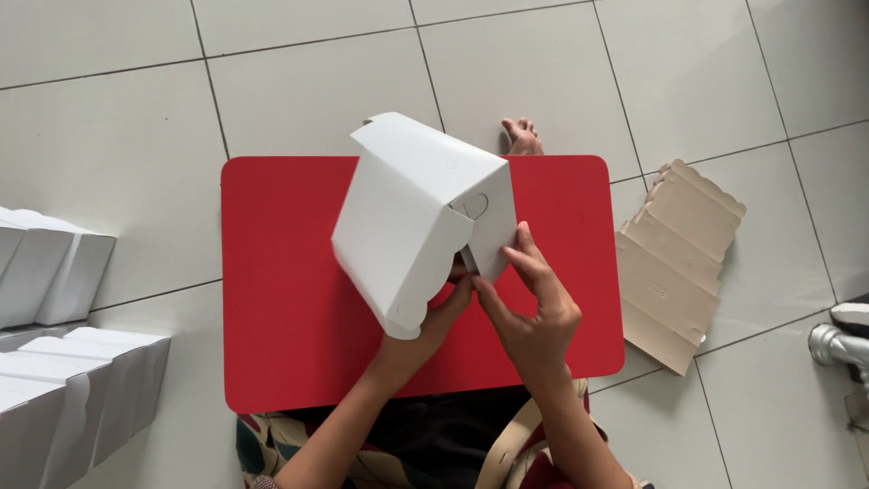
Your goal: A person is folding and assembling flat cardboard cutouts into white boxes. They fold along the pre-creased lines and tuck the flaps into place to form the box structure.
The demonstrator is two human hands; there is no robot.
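Currently, a white cardboard box (412, 213) is held tilted above the middle of a red mat (299, 335), which serves as the reference point below. The left hand (430, 326) grips the box's lower near edge, fingers curled under and partly hidden inside the opening. The right hand (534, 308) has its fingers pinched on a side flap (489, 244) at the box's right corner, beside a rounded tab slot.

Risk, as a judgement: the box is supported only at one corner and edge, so it could twist or slip toward the mat; pressure from the pinching fingers could crease the thin flap or tear the tab slot if the flap is forced at an angle.

Materials: the box is smooth, matte white card with crisp folds and rounded corner cuts. The mat is flat, uniform red with rounded corners, lying on pale glossy floor tiles (109, 145). Right of the mat lies a stack of flat brown card blanks (674, 258) with scalloped edges. Left of the mat stand rows of finished white boxes (63, 380). A bare foot (522, 136) shows just beyond the mat's far edge.
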